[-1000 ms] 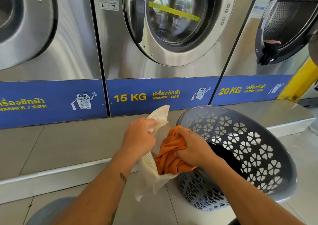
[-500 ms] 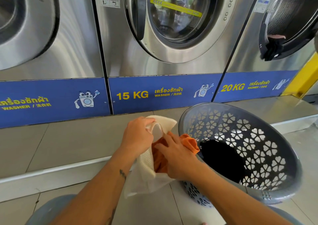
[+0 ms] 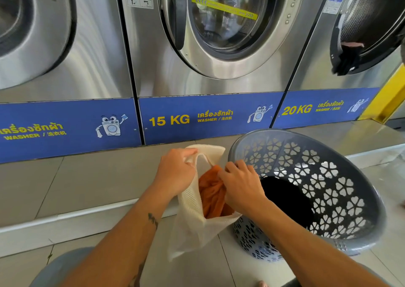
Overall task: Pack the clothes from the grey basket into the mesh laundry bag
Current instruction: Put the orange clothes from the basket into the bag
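A white mesh laundry bag (image 3: 190, 227) hangs open in front of me, just left of the grey basket (image 3: 341, 177). My left hand (image 3: 175, 172) grips the bag's left rim and holds it up. An orange garment (image 3: 211, 195) lies inside the bag's mouth. My right hand (image 3: 241, 186) sits over the bag's right edge with fingers curled onto the orange cloth. The basket, pierced with flower-shaped holes, tilts toward me, and a black garment (image 3: 285, 196) lies in its bottom.
A row of steel washers (image 3: 219, 34) stands on a raised tiled step (image 3: 87, 181) behind the bag. The right washer's door is open with dark cloth (image 3: 347, 58) hanging from it. A yellow post (image 3: 392, 98) is at far right. Tiled floor lies below.
The orange garment has gone from the basket's edge down into the bag. My right hand followed it leftward and pushed it in; my left hand kept hold of the bag's rim.
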Tool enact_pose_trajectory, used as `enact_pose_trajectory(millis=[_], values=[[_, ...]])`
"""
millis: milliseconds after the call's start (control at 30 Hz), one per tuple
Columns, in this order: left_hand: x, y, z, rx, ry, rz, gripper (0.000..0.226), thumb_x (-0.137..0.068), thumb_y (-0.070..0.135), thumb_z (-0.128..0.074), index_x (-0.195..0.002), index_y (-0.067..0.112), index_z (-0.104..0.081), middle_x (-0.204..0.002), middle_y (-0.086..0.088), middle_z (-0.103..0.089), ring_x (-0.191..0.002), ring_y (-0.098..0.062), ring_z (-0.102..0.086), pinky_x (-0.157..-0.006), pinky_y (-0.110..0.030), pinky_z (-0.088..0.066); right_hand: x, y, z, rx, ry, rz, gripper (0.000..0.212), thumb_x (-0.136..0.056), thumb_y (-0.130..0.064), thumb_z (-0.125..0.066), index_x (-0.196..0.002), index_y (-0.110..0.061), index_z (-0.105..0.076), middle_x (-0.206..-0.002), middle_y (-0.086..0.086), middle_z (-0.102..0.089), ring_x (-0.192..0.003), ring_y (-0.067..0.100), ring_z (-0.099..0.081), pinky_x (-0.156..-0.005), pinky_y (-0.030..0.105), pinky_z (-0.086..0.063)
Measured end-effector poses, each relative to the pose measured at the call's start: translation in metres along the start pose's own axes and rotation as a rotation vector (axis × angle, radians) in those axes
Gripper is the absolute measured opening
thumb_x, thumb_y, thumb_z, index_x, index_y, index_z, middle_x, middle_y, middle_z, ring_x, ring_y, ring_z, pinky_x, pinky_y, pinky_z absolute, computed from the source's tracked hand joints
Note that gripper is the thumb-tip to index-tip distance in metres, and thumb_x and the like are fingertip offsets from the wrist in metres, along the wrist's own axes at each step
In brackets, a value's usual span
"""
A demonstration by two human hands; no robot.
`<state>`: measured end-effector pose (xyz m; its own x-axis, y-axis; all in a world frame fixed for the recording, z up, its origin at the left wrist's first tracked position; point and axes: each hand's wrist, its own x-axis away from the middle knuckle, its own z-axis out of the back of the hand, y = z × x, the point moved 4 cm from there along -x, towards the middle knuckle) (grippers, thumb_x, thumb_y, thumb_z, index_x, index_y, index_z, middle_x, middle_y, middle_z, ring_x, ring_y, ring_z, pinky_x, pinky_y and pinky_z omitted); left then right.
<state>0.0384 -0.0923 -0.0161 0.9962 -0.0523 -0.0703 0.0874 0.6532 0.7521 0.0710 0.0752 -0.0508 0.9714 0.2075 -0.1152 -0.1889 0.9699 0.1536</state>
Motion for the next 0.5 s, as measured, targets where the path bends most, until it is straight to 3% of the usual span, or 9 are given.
enact_pose_trajectory(millis=[100,200,333,433,500], values=[[0.003,-0.002,-0.005,0.094,-0.078,0.043,0.041,-0.095,0.017,-0.054,-0.132,0.033,-0.058,-0.135,0.003,-0.058,-0.121,-0.022,-0.053,-0.087,-0.028,-0.043,0.000,-0.010,0.016,-0.139,0.086,0.047,0.032,-0.092,-0.017,-0.054,-0.123,-0.022,-0.060,-0.107,0.000,-0.064,-0.097,0.026,-0.059,-0.080,0.038,-0.051],[0.008,-0.013,-0.015,0.043,-0.147,0.077,0.043,-0.094,0.017,-0.056,-0.135,0.031,-0.054,-0.134,0.001,-0.058,-0.119,-0.023,-0.055,-0.089,-0.030,-0.046,0.002,-0.025,0.017,-0.223,0.038,0.108,0.035,-0.093,-0.019,-0.054,-0.128,-0.024,-0.056,-0.106,0.001,-0.061,-0.097,0.027,-0.059,-0.078,0.041,-0.056],[0.021,-0.049,-0.036,-0.323,-0.294,0.101,0.031,-0.092,0.020,-0.059,-0.121,0.027,-0.063,-0.113,-0.003,-0.065,-0.096,-0.023,-0.062,-0.088,-0.038,-0.055,0.007,-0.042,-0.018,-0.332,-0.328,0.109,0.043,-0.089,-0.022,-0.059,-0.131,-0.023,-0.056,-0.115,0.007,-0.064,-0.103,0.031,-0.063,-0.081,0.039,-0.052],[0.029,-0.073,-0.037,-0.553,-0.347,0.068,0.029,-0.084,0.013,-0.059,-0.111,0.020,-0.067,-0.110,-0.006,-0.064,-0.096,-0.026,-0.061,-0.083,-0.035,-0.054,0.022,-0.053,-0.039,-0.356,-0.552,0.124,0.049,-0.084,-0.034,-0.073,-0.128,-0.021,-0.058,-0.119,0.006,-0.066,-0.102,0.028,-0.063,-0.075,0.033,-0.049],[0.029,-0.079,-0.035,-0.613,-0.364,0.047,0.032,-0.081,0.013,-0.059,-0.112,0.018,-0.066,-0.112,-0.008,-0.062,-0.099,-0.027,-0.060,-0.081,-0.033,-0.050,0.036,-0.060,-0.051,-0.354,-0.652,0.191,0.045,-0.093,-0.014,-0.064,-0.137,-0.023,-0.054,-0.132,0.002,-0.061,-0.103,0.018,-0.056,-0.078,0.028,-0.041]])
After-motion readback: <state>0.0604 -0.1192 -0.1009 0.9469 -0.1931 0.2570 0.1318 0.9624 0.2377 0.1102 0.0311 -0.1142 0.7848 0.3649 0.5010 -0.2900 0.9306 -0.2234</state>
